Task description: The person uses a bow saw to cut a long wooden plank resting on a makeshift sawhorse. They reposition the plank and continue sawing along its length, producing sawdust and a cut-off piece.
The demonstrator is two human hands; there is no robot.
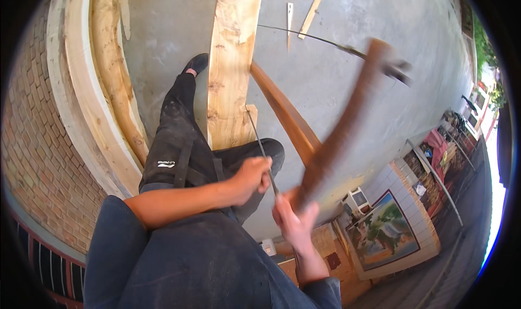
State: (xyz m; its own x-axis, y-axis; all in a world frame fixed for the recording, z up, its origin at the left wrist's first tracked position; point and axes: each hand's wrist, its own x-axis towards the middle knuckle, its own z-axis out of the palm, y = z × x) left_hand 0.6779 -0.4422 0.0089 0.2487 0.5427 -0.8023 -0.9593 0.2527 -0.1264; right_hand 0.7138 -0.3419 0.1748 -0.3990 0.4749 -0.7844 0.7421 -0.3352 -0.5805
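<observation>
A wooden frame saw (285,113) slants across the view, its near end bar (347,119) blurred by motion. Wrapped around the lower end of that bar, by the blade's end, is my right hand (296,219). My left hand (252,180) is closed at the thin saw blade (259,138), its fingers against it. The blade's far end meets the right edge of a pale wooden plank (230,54), beside a step in the wood. My bent knee lies against the plank's near end. The saw's far end bar is hidden by the plank.
Long pale timbers (81,75) lie along the brick paving (40,119) on the left. Thin wood strips (313,10) lie on the grey floor (353,16) ahead. At the right are a landscape picture on a tiled panel (385,230) and a pile of odds and ends (442,151).
</observation>
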